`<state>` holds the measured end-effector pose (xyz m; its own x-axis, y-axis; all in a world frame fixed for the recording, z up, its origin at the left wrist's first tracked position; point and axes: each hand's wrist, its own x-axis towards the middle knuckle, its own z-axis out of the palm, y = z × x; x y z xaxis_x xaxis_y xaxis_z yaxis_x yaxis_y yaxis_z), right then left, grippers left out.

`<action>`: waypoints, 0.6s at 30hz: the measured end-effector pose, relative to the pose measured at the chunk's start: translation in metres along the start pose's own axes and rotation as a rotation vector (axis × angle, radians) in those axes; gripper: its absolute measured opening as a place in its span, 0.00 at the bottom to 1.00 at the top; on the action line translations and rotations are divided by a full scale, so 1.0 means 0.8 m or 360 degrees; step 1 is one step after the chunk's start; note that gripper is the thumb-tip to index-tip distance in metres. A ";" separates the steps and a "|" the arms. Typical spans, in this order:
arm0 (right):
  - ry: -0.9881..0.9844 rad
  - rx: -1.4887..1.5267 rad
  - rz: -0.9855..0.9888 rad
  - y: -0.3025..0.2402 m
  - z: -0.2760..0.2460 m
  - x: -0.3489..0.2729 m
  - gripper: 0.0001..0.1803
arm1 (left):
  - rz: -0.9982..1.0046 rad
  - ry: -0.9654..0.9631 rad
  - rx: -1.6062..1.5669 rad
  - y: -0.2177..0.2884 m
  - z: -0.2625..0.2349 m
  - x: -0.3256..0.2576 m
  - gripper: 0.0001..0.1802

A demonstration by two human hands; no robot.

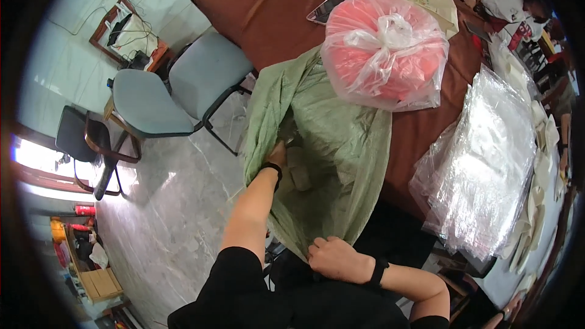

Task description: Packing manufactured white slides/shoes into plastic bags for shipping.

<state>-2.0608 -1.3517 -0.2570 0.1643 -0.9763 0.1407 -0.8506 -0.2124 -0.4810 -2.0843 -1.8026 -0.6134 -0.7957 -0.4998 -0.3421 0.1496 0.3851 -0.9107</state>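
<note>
A large green woven sack (359, 164) gapes open in front of me, its far side resting against the brown-covered table. My right hand (338, 260) is closed on the near rim of the sack. Inside the mouth, at the left, is my left hand (278, 154); its fingers are hidden in the sack's shadow. Beside it, down in the sack, some pale beige pieces (298, 173) show dimly, too dark to name. Just beyond the sack sits a knotted clear plastic bag (387, 49) filled with something pinkish red.
The brown-covered table (262, 6) carries a phone (325, 10), a cream cloth bag (426, 3) and a stack of clear plastic bags (481, 164). Grey chairs (149, 103) stand at the left on the marble floor (164, 219). Other people work along the right.
</note>
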 end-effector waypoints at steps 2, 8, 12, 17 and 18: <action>-0.0237 0.0020 0.0546 0.060 0.040 -0.054 0.06 | 0.0586 -0.0717 -0.2959 0.069 -0.285 0.004 0.25; -0.0180 -0.0048 0.0375 0.045 0.032 -0.034 0.05 | 0.0122 -0.0686 -0.1965 -0.050 -0.335 -0.083 0.37; -0.0071 -0.0064 0.0235 0.034 0.039 -0.007 0.04 | 0.1274 -0.0095 -0.2084 -0.065 -0.206 -0.065 0.37; 0.0143 -0.0516 0.0628 0.056 0.048 -0.036 0.03 | 0.1427 -0.0148 -0.1258 -0.155 -0.246 -0.162 0.31; 0.0037 -0.0570 0.0591 0.056 0.036 -0.027 0.05 | 0.1230 0.0057 -0.1246 -0.151 -0.166 -0.156 0.29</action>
<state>-2.0882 -1.3411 -0.3070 -0.1892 -0.9812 0.0380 -0.9678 0.1798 -0.1763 -2.0813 -1.6838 -0.4300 -0.6665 0.1058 -0.7380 0.2110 0.9762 -0.0506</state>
